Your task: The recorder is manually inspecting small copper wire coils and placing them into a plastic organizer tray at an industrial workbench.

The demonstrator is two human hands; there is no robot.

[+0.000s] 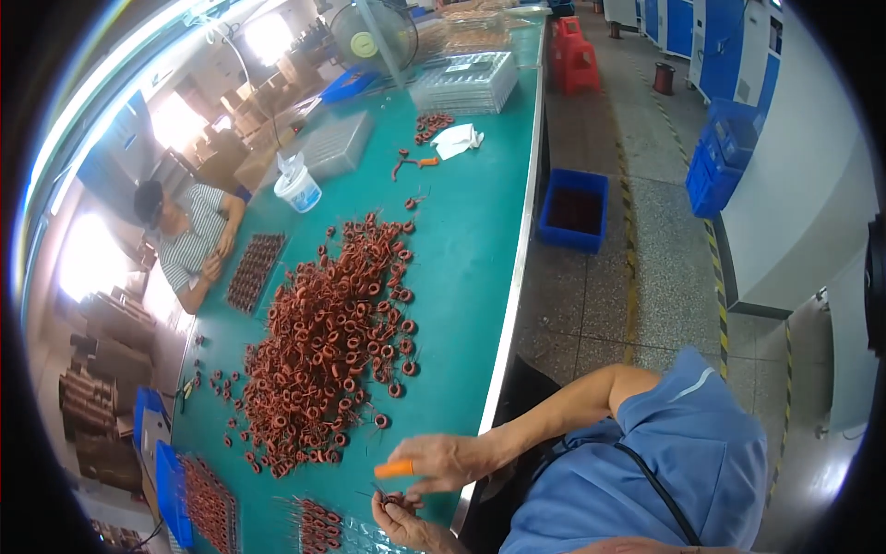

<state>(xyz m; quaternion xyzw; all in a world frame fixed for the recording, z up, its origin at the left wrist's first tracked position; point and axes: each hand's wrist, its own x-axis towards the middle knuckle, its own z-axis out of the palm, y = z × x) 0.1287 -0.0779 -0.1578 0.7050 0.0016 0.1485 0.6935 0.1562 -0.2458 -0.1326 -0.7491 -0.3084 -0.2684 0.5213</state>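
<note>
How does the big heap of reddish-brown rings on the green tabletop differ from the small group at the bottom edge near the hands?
The big heap of reddish-brown rings is a jumble, its rings facing many ways; the small group of reddish-brown rings lies in rows. The heap spreads wide across the green tabletop; the small group takes far less room. Both show thin wire ends.

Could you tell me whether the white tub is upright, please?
Upright: the white tub stands on the green table, its mouth facing up.
</note>
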